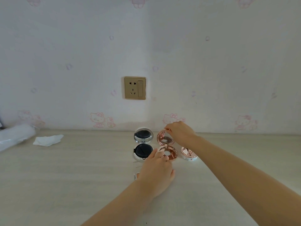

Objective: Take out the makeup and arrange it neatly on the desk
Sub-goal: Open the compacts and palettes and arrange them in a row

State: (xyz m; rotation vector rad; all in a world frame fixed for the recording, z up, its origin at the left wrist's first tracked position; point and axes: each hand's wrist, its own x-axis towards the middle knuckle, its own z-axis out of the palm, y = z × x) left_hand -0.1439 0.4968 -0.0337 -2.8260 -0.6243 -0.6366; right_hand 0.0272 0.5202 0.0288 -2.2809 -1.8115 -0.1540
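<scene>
While our right hand (180,131) pinches the rose-gold compact (166,146) lid's rim, our left hand (156,172), fingers curled, should steady its base.

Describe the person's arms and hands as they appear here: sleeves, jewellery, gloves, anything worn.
Both forearms are bare from the bottom edge of the picture up to the wrists; no sleeve or cuff comes into view. The left hand and the right hand wear no gloves. No watch, bracelet or ring can be made out on either. The fingernails are too small and blurred to tell whether they are painted.
</scene>
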